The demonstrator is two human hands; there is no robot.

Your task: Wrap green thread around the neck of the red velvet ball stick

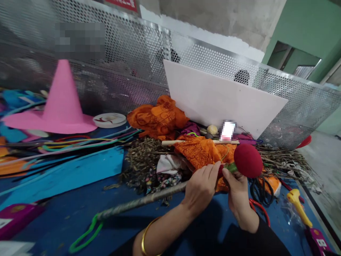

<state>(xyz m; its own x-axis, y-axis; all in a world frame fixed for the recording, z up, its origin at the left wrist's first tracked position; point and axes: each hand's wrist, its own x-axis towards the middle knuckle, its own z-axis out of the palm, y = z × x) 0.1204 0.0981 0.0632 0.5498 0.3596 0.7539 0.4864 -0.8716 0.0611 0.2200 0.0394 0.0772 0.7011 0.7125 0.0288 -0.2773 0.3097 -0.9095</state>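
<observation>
A long mottled stick (pixel 144 201) slants across the front of the table. A green cord loop (pixel 86 236) hangs from its left end, and a round red ball head (pixel 247 160) tops its right end. My left hand (pixel 201 190) is closed around the stick's upper part. Just below the ball, my right hand (pixel 237 193) pinches the neck, where a green band (pixel 230 167) shows. The fingers hide part of the neck. Behind my hands lies a crumpled orange patterned cloth (pixel 199 149).
A pink cone hat (pixel 63 99) stands at the left, near a blue sheet (pixel 80 174) and coloured pipe-like strips. Dried stems (pixel 141 156) lie mid-table. A white board (pixel 221 96) leans on the perforated metal screen (pixel 128 39). A yellow-handled tool (pixel 299 206) lies at right.
</observation>
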